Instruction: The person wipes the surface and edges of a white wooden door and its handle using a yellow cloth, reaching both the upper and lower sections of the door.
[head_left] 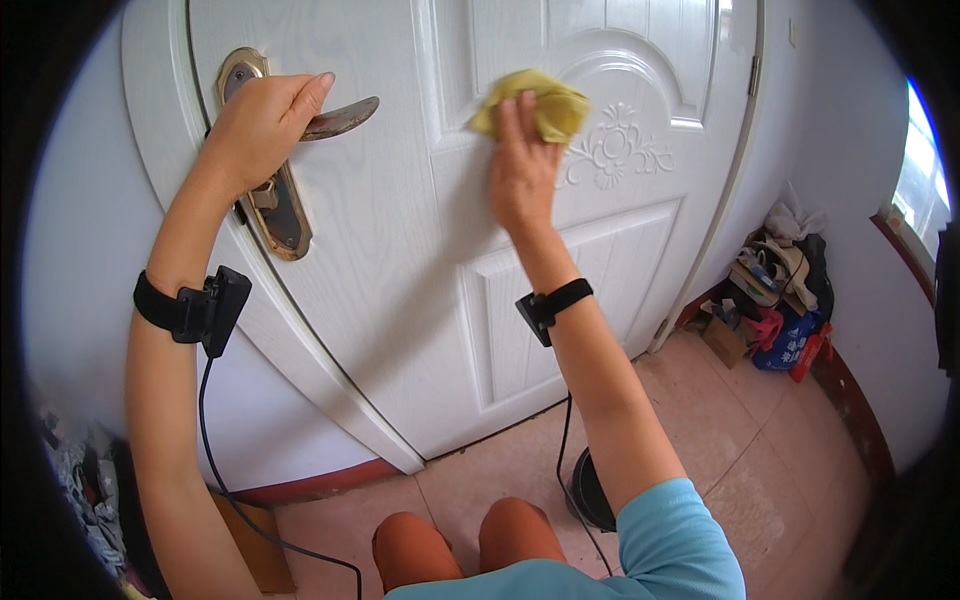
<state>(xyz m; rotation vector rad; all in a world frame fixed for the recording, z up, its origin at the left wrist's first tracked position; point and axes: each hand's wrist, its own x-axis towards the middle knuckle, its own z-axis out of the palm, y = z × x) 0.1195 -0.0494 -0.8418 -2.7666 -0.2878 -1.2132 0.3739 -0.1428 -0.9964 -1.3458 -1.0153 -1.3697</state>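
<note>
Evidently under way: cloth [556, 103] against the door [350, 235]

The right hand [523, 180] laid outstretched fingers over the yellow cloth, left of the carved flower [615, 148]; whether they gripped it could not be told. The left hand [262, 130] was curled around the handle [345, 119]. Wiping seemed in progress, though no line parted done from undone, so what remained was unclear. Crumpled, the cloth ran longest roughly sideways; the handle pointed right, tilting slightly up.
</note>
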